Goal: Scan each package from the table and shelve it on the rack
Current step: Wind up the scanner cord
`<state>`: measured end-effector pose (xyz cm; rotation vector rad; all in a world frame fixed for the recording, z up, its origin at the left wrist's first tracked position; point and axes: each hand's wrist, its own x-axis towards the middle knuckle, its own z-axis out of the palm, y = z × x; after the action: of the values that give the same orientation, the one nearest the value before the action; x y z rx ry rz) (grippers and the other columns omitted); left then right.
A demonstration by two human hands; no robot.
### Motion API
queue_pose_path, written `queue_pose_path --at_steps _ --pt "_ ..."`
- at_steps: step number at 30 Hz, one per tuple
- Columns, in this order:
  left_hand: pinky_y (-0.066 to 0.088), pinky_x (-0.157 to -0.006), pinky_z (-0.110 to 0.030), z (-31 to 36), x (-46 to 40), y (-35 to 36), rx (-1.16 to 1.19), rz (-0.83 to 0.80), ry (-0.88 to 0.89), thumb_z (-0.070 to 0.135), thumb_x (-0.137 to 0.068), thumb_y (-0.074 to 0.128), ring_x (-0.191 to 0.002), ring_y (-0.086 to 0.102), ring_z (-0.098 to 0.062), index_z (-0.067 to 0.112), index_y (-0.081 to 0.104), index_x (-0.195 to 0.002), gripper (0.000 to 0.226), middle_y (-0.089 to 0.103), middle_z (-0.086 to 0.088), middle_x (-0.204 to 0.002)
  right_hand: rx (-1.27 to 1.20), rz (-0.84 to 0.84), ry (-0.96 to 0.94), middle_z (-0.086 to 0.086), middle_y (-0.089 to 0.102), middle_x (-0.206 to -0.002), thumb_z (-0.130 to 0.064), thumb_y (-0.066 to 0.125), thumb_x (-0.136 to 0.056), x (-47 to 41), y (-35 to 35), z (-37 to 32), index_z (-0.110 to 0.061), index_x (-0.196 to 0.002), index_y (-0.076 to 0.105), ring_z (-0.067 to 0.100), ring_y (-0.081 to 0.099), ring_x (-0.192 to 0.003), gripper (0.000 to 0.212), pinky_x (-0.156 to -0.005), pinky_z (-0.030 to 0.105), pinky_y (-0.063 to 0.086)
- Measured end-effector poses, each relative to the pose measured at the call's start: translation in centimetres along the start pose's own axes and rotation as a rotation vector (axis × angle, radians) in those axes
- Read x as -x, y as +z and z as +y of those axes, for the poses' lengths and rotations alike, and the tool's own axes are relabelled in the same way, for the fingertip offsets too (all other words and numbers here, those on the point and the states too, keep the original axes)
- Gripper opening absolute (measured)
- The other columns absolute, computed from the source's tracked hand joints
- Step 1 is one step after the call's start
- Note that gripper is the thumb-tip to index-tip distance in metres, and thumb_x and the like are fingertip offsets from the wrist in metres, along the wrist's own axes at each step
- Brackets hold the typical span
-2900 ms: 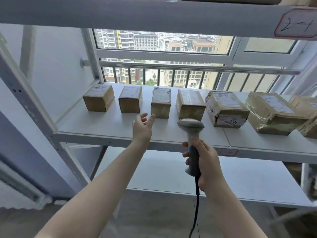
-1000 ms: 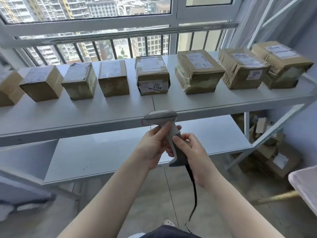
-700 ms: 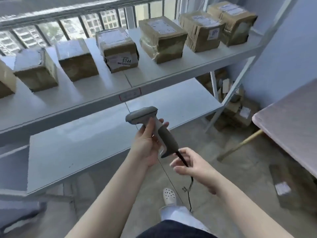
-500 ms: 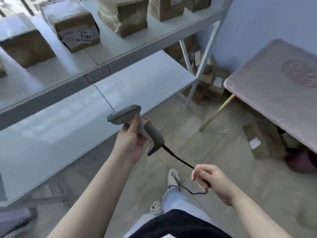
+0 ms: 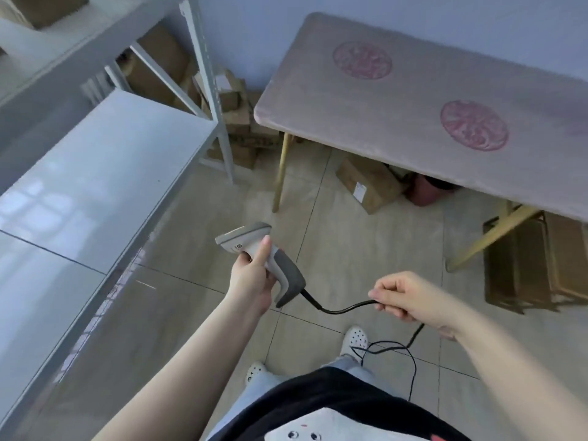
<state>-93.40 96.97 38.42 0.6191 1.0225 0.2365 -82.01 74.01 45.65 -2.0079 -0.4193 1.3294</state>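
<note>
i've got my left hand (image 5: 253,283) wrapped round the grey handheld barcode scanner (image 5: 264,261), right hand (image 5: 405,296) pinching its black cable (image 5: 345,310), beside the pinkish table (image 5: 413,116).

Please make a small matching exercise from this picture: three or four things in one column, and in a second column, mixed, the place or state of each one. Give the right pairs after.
Things
1. scanner
2. cable
3. cardboard box with a white label
4. table

Place or state
A. lies on the floor under the table
B. held in the left hand
C. bears two round red marks on its top
D. runs through the right hand, then loops down to the floor

Right pairs: 1-B, 2-D, 3-A, 4-C
</note>
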Motion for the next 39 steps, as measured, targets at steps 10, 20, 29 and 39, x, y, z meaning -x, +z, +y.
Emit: queue_pose_path --at_steps 10,20,29,39 --pt "0.057 -0.057 -0.022 -8.5 -2.0 19.8 -0.302 -0.194 -0.154 0.022 -0.096 0.064 -0.085 0.071 -0.02 0.004 0.061 -0.115 0.027 0.072 -0.009 -0.091 -0.057 0.143 -0.052 -0.015 0.046 -0.041 -0.017 0.062 -0.094 0.4 -16.6 8.0 -0.001 -0.072 0.06 -0.001 0.034 -0.041 0.027 -0.057 0.017 0.034" --pt "0.059 -0.057 -0.025 -18.6 -3.7 38.8 -0.45 -0.262 -0.277 0.017 -0.095 0.065 -0.078 0.073 -0.018 0.006 0.061 -0.105 0.016 0.071 -0.009 -0.089 -0.112 0.25 0.068 -0.003 0.048 -0.051 -0.023 0.068 -0.09 4.7 -32.7 18.8 -0.009 -0.067 0.066 0.001 0.037 -0.044 0.027 -0.048 0.011 0.032" --pt "0.06 -0.062 -0.029 -28.2 -5.1 54.0 -0.672 -0.45 -0.465 0.012 -0.091 0.07 -0.086 0.071 -0.023 0.011 0.062 -0.11 0.022 0.071 -0.006 -0.094 -0.227 0.447 0.301 -0.013 0.039 -0.039 -0.023 0.067 -0.091 9.0 -43.1 27.0 -0.007 -0.065 0.063 0.002 0.033 -0.038 0.031 -0.044 0.011 0.026" --pt "0.059 -0.064 -0.033 -37.1 -4.9 67.5 -0.827 -0.604 -0.618 0.01 -0.091 0.07 -0.083 0.07 -0.023 0.013 0.063 -0.101 0.013 0.072 -0.005 -0.086 -0.405 0.672 0.423 -0.01 0.035 -0.045 -0.026 0.069 -0.089 15.5 -50.3 33.4 -0.005 -0.064 0.065 0.005 0.028 -0.043 0.033 -0.045 0.012 0.026"
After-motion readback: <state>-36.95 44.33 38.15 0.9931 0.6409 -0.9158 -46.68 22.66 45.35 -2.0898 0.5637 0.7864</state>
